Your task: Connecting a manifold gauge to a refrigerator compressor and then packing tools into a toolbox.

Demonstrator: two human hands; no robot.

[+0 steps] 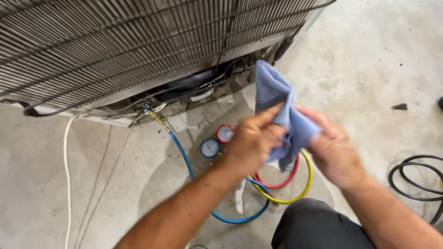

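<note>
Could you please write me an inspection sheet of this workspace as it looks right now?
Surface: bare concrete floor, stained, with small dark specks.
Job's things: blue cloth held between both hands; gauge set with blue hose, red hose and yellow hose on the floor.
Clutter: small dark scrap.
Hands: left hand and right hand both grip the cloth.
Cables: white cord; black coil.
Surroundings: appliance back with wire grille.

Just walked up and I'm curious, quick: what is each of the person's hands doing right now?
Left hand: fingers closed on the blue cloth.
Right hand: fingers also closed on the same blue cloth, from the other side.
</note>
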